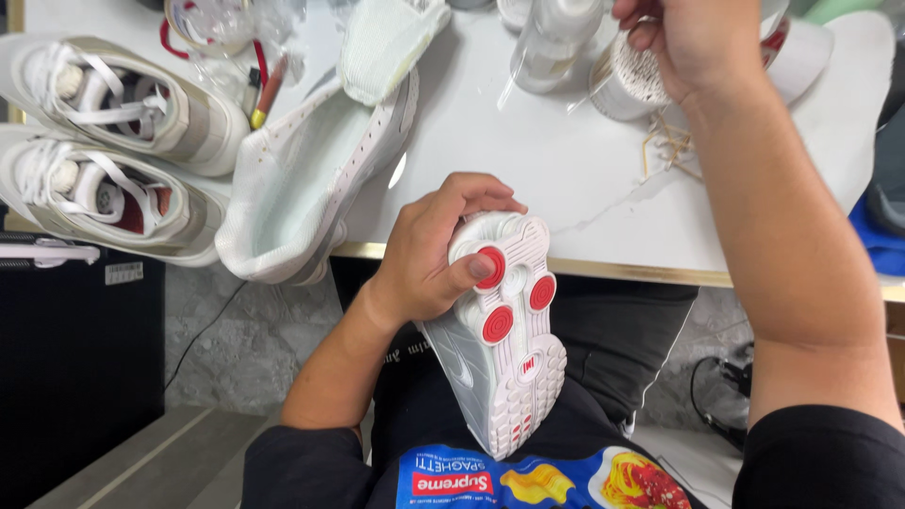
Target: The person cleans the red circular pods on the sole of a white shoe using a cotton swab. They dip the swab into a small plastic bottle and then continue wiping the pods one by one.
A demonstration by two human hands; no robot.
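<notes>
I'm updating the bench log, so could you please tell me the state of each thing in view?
White sneaker: sole up, gripped at the heel by the left hand.
Right hand: fingers pinched over the round container of sticks.
Pale sneaker: lying on its side, unlaced.
Beige pair: upright, laced.

A small white rectangular label (123,273) sits on the black cabinet (80,349) at left, and a clear plastic wrapper (547,42) stands on the white table (528,170).
</notes>
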